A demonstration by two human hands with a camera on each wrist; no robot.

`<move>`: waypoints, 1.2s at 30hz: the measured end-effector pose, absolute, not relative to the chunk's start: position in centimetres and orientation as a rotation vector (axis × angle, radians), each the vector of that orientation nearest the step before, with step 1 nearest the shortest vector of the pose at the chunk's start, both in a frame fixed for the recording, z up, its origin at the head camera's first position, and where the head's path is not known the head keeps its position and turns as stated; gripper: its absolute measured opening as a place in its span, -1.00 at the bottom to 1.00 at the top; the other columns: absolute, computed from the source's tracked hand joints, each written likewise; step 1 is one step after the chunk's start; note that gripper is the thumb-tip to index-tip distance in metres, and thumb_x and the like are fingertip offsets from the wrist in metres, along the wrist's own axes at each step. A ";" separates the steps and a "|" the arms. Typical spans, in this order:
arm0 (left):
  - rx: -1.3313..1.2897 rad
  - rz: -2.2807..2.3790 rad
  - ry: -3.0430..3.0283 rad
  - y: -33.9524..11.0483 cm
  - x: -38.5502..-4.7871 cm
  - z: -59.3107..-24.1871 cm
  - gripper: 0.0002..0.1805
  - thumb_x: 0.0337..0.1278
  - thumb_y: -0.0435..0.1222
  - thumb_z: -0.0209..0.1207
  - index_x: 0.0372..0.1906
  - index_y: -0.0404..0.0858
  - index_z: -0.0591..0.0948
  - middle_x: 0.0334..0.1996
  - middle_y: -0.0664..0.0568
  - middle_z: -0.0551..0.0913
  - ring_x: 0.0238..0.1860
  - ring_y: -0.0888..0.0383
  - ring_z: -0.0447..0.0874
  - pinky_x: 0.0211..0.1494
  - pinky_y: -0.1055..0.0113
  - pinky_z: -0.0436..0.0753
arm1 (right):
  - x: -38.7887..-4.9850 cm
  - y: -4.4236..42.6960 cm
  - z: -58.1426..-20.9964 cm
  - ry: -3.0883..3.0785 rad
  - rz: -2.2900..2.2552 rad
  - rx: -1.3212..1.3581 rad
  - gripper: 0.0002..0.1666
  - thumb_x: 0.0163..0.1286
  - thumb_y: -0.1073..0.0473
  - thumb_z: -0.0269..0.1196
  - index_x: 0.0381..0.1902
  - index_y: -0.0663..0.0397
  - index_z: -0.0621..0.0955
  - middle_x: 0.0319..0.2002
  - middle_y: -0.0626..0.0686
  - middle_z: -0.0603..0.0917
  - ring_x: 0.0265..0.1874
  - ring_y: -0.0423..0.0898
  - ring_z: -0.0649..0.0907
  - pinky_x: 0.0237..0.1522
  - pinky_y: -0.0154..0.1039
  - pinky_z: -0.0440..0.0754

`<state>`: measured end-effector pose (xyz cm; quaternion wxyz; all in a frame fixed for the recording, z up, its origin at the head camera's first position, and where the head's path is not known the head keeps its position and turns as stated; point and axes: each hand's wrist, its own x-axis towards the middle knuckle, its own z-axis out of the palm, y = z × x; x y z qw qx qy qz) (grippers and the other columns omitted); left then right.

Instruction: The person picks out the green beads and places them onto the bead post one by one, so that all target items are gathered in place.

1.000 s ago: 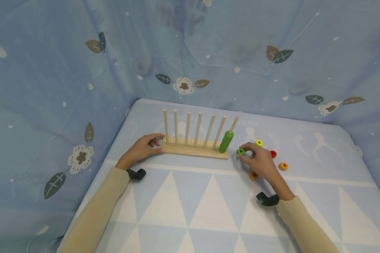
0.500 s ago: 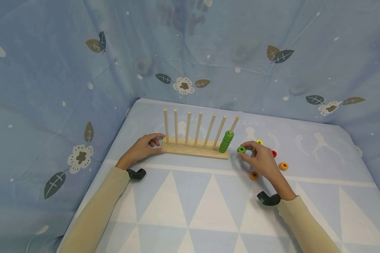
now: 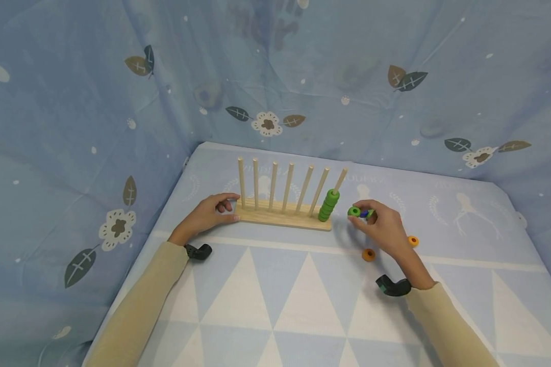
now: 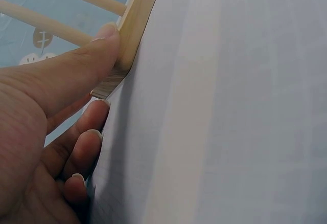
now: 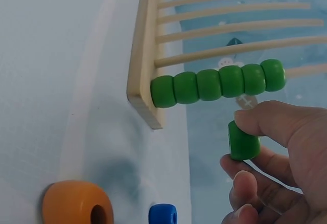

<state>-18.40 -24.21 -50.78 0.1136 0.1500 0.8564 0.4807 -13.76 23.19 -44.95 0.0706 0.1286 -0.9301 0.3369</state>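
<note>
A wooden peg stand (image 3: pixel 275 218) has a flat base and a row of upright pegs. Green beads (image 3: pixel 328 205) are stacked on its rightmost peg, and the top of that peg is bare. My left hand (image 3: pixel 206 214) pinches the stand's left end, with the thumb (image 4: pixel 97 50) against the base. To the right of the stand, my right hand (image 3: pixel 383 227) holds a loose green bead (image 5: pixel 243 141) between thumb and fingers, apart from the stacked beads.
A blue bead (image 3: pixel 365 214) shows just behind the held bead, with a bit of green beside it. One orange bead (image 3: pixel 369 255) lies in front of the right hand, another orange bead (image 3: pixel 412 241) beside the wrist. A patterned cloth wall (image 3: pixel 349 102) rises behind.
My right hand has shifted slightly right and away from me with the green bead. It now hides the red and yellow beads seen earlier. The left hand and stand stay put.
</note>
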 end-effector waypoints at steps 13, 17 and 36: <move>0.415 1.389 2.497 -22.8 -16.6 -46.8 -0.33 0.27 -0.38 0.39 0.43 -0.42 0.44 -0.08 -0.37 0.52 -0.15 -0.12 0.38 0.01 0.06 0.38 | -13.5 23.0 -43.2 -2.779 1.012 0.366 -0.57 0.36 0.08 0.46 0.13 0.10 0.69 -0.32 0.09 0.68 -0.52 -0.06 0.53 -0.57 -0.27 0.44; 0.423 1.390 2.503 -22.8 -16.3 -46.4 -0.34 0.26 -0.37 0.39 0.42 -0.43 0.45 -0.09 -0.35 0.53 -0.16 -0.10 0.39 0.01 0.06 0.39 | -13.4 23.0 -42.8 -2.748 0.999 0.386 -0.57 0.36 0.10 0.47 0.13 0.10 0.69 -0.18 0.08 0.73 -0.51 -0.07 0.54 -0.57 -0.27 0.44; 0.438 1.396 2.515 -24.0 -18.0 -50.0 -0.27 0.21 -0.24 0.46 0.45 -0.28 0.46 -0.08 -0.27 0.55 -0.13 -0.10 0.39 0.02 0.04 0.37 | -13.5 22.6 -40.8 -2.676 0.995 0.416 -0.60 0.38 0.10 0.44 0.13 0.08 0.70 -0.10 0.07 0.74 -0.55 -0.12 0.53 -0.63 -0.28 0.40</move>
